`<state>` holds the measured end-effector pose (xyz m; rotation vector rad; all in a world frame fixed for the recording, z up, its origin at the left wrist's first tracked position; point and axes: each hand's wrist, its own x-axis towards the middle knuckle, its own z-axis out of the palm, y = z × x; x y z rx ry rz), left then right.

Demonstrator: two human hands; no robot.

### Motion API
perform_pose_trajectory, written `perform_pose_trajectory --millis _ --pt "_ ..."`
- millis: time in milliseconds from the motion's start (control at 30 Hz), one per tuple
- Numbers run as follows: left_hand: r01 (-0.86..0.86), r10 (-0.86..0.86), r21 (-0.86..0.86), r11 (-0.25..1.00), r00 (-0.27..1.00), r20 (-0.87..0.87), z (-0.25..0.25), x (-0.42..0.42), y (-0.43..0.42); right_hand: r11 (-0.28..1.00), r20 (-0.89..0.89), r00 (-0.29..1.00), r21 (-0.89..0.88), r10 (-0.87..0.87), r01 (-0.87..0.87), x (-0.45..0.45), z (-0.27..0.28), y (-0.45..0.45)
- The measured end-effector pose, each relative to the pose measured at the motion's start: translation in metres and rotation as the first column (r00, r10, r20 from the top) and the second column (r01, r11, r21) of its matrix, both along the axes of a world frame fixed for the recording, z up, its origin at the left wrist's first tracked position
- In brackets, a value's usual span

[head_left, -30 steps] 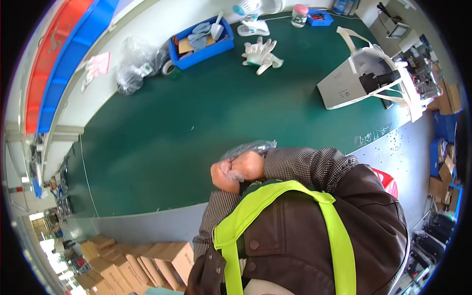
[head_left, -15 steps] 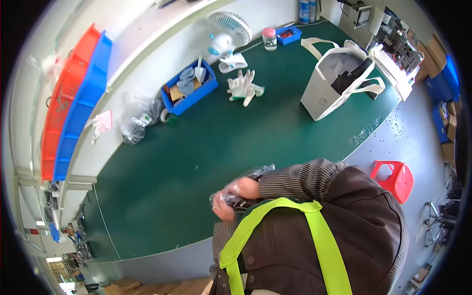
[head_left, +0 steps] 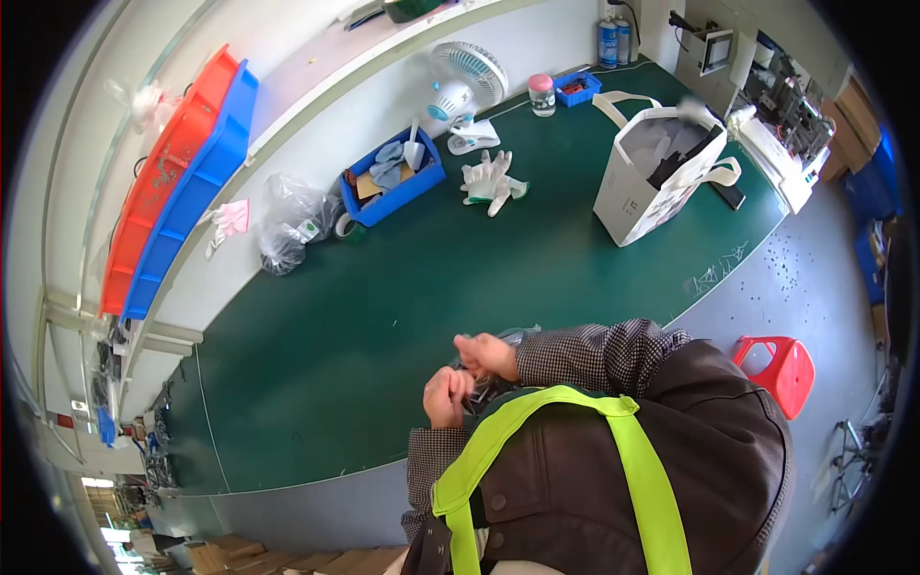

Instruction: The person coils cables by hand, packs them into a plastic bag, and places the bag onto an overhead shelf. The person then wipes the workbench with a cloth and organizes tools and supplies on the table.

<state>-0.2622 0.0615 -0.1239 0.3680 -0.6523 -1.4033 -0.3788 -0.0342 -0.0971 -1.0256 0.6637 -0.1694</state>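
Note:
Close to my body, at the near edge of the green table, is a clear plastic bag with something dark inside, whose kind I cannot make out. My left hand is closed at the bag's left side, its fingers curled in. Just above and to the right, my right hand is closed in a pinch on the bag's upper part. A bit of the clear film shows beyond my right wrist. My hands and chest hide much of the bag.
On the green table stand a white tote bag, a blue bin with a scoop, and a small fan. White gloves lie near the bin. A red stool is on the floor at right.
My hands have drawn closer to my body and lifted from the film, which covered the fingers before. The bag shows less now. The view has shifted slightly.

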Motion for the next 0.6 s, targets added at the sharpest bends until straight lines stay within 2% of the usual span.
perform_pose_trajectory --millis 33,67,100,133,167,200,233,300,367,400,533,567,600 --pt "0.136 -0.154 -0.152 0.979 0.982 -0.113 -0.009 0.006 0.001 0.993 -0.07 0.996 -0.097 0.054 -0.06 0.001 -0.001 0.001" --pt "0.122 -0.14 -0.155 0.98 0.983 -0.116 -0.006 0.008 0.004 0.992 -0.073 0.995 -0.099 0.068 -0.075 -0.001 0.005 0.0" --pt "0.013 -0.016 0.018 1.0 0.992 0.126 -0.005 0.009 0.008 0.86 -0.031 0.999 -0.509 0.013 -0.027 -0.004 0.012 -0.003" --pt "-0.136 0.066 0.162 0.977 0.925 0.375 0.0 0.009 0.011 0.567 0.038 0.999 -0.822 -0.015 0.04 -0.008 0.023 -0.008" --pt "-0.309 0.094 0.262 0.914 0.791 0.604 0.006 0.009 0.012 0.168 0.121 0.993 -0.978 -0.009 0.121 -0.011 0.035 -0.014" --pt "-0.487 0.063 0.308 0.818 0.608 0.792 0.012 0.008 0.011 -0.261 0.2 0.979 -0.944 0.031 0.201 -0.014 0.043 -0.018" --pt "-0.494 0.073 0.307 0.813 0.61 0.789 0.022 0.002 0.011 -0.262 0.196 0.98 -0.944 0.042 0.2 -0.018 0.047 -0.017" --pt "-0.534 0.1 0.218 0.817 0.504 0.858 0.041 -0.018 0.01 -0.1 -0.014 0.997 -0.995 0.077 -0.007 -0.025 0.052 -0.011" --pt "-0.561 0.131 0.116 0.82 0.382 0.915 0.054 -0.031 0.005 0.044 -0.212 0.968 -0.975 0.138 -0.219 -0.025 0.055 -0.008" --pt "-0.565 0.137 0.112 0.817 0.379 0.915 0.054 -0.033 0.004 0.039 -0.21 0.967 -0.975 0.142 -0.217 -0.023 0.056 -0.008" --pt "-0.526 0.197 -0.086 0.846 0.16 0.967 0.053 -0.039 0.004 -0.287 -0.139 0.913 -0.958 0.384 -0.025 -0.015 0.056 0.0" --pt "-0.53 0.202 -0.089 0.843 0.158 0.967 0.043 -0.034 0.002 -0.29 -0.14 0.911 -0.957 0.388 -0.023 -0.014 0.059 -0.003" --pt "-0.47 0.358 -0.284 0.836 0.074 0.931 0.017 -0.026 0.0 -0.19 -0.029 0.911 -0.98 0.411 0.055 -0.013 0.062 -0.007"
